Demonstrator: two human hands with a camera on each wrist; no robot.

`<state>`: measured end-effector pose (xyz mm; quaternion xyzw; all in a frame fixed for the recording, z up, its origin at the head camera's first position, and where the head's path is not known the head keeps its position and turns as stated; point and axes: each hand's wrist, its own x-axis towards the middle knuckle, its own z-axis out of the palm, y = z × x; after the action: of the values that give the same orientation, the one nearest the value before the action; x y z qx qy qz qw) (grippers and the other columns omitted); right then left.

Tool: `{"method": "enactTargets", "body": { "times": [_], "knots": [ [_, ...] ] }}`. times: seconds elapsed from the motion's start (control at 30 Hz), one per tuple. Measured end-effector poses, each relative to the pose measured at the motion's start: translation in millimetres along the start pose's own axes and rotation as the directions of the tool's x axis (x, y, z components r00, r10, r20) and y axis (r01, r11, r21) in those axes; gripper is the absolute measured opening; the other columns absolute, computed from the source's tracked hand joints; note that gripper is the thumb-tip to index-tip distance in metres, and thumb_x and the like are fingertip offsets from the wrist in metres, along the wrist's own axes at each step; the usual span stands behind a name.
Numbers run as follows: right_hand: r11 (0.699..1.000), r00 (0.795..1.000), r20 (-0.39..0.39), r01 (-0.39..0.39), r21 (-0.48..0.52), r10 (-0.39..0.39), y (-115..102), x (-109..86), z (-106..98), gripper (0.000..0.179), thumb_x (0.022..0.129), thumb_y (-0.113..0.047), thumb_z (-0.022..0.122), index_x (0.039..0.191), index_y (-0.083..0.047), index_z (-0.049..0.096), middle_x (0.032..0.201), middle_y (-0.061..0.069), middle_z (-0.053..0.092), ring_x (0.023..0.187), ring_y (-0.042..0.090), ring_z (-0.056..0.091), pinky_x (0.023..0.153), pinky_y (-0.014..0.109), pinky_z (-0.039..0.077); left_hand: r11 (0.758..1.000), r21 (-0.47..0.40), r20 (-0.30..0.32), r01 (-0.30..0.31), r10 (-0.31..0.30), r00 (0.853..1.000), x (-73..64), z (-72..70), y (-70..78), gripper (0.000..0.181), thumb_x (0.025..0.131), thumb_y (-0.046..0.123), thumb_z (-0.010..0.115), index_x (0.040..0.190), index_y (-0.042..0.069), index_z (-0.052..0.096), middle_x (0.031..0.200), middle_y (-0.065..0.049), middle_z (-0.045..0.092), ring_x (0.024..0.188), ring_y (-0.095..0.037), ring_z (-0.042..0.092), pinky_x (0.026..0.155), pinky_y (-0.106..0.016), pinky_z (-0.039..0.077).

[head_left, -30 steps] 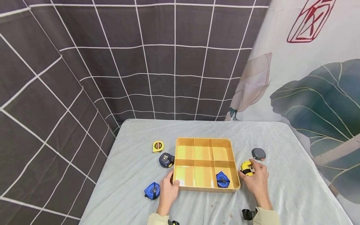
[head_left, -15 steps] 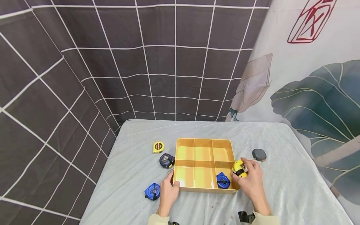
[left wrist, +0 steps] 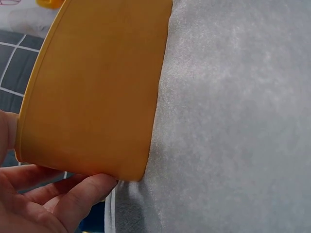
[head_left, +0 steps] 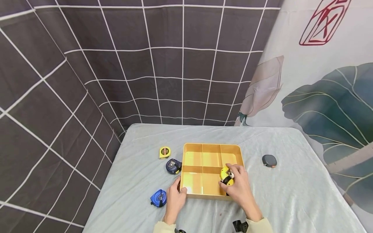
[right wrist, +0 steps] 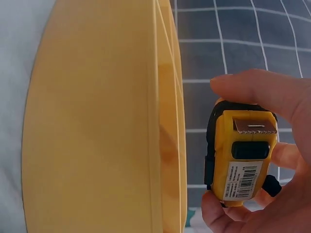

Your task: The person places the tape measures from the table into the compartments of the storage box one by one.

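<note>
My right hand (head_left: 240, 187) pinches a yellow-and-black tape measure (head_left: 227, 176) between thumb and fingers, over the front row of the yellow divided box (head_left: 207, 196). In the right wrist view, the tape measure (right wrist: 243, 155) shows its metal hook and a barcode label, held above the box's rim. My left hand (head_left: 175, 198) grips the box's front left corner, thumb at the rim and fingers against the outer wall (left wrist: 97, 97). The blue tape measure in the front right compartment is mostly hidden behind my right hand.
Left of the box lie a small yellow tape measure (head_left: 164, 152), a dark blue tape measure (head_left: 173, 166) close to its wall, and a blue tape measure (head_left: 158, 198) beside my left hand. A dark grey rounded tape measure (head_left: 269, 160) lies to the right on the cloth-covered table (head_left: 303, 194).
My right hand has carried the yellow-and-black tape measure leftward from beside the box, across its right wall, to over the front compartments. The left hand has stayed on the corner.
</note>
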<state>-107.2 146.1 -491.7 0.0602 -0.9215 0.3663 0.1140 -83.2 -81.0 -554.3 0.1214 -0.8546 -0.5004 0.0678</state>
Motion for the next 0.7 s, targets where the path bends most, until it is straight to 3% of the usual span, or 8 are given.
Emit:
{"method": "enactTargets", "body": {
  "times": [0.3,0.47,0.7],
  "knots": [
    [0.996,0.996,0.049,0.074,-0.048,-0.072,-14.2,0.3,22.8,0.067,0.057,-0.019,0.084,0.117,-0.007,0.058,0.112,0.013,0.049,0.102,0.033,0.045,0.077,0.042,0.043,1.000,-0.001,-0.006,0.013,-0.013,1.000,-0.5,0.3,0.3,0.047,0.073,0.000,0.057,0.120,0.001,0.058,0.115,-0.014,0.062,0.103,-0.024,0.060,0.088,-0.041,0.046],
    [0.983,0.992,0.106,0.082,-0.163,-0.065,-20.7,-1.7,33.6,0.067,0.057,-0.027,0.083,0.119,-0.015,0.059,0.114,0.007,0.050,0.102,0.029,0.048,0.063,0.037,0.046,1.000,0.007,-0.007,0.016,-0.016,1.000,-1.5,1.1,0.3,0.048,0.072,0.001,0.057,0.120,0.001,0.058,0.114,-0.014,0.062,0.103,-0.024,0.059,0.088,-0.042,0.046],
    [0.952,0.984,0.161,0.124,-0.279,-0.082,-26.7,0.6,44.4,0.067,0.057,-0.028,0.083,0.118,-0.016,0.059,0.115,0.008,0.050,0.100,0.030,0.050,0.048,0.032,0.040,0.999,-0.003,-0.003,0.033,-0.033,0.999,-0.4,1.2,-0.2,0.048,0.073,0.001,0.058,0.121,0.002,0.058,0.116,-0.013,0.062,0.104,-0.023,0.059,0.089,-0.041,0.045]
  ]
}}
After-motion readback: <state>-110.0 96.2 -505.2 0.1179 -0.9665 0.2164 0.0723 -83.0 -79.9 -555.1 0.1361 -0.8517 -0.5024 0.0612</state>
